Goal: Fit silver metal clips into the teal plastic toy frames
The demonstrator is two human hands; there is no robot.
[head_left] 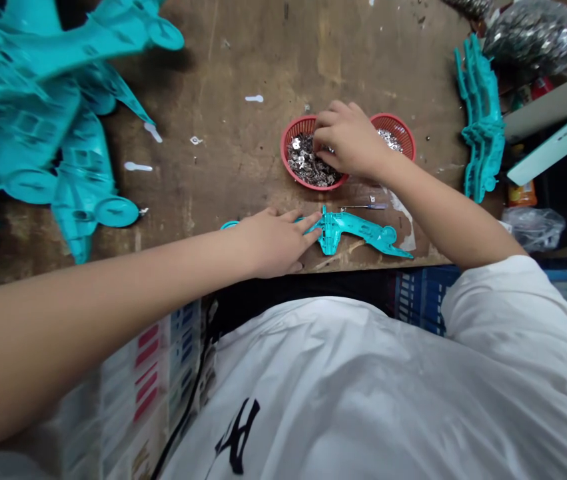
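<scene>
Head view: our left hand (279, 241) lies flat on the teal part (370, 231) at lower center, fingers spread, pressing, not clenched. Our right hand (348, 139) dips into the left red basket (315, 185) of metal clips (308, 163), upper center, fingers curled; can't tell if they grip a clip. Screwdriver (370, 207) just above part. Teal pile (28, 113) upper left.

A broad tabletop lane (233, 160) separates the teal pile (33, 127) from 2 red baskets (284, 160), white pieces (254, 99) lying in it.
</scene>
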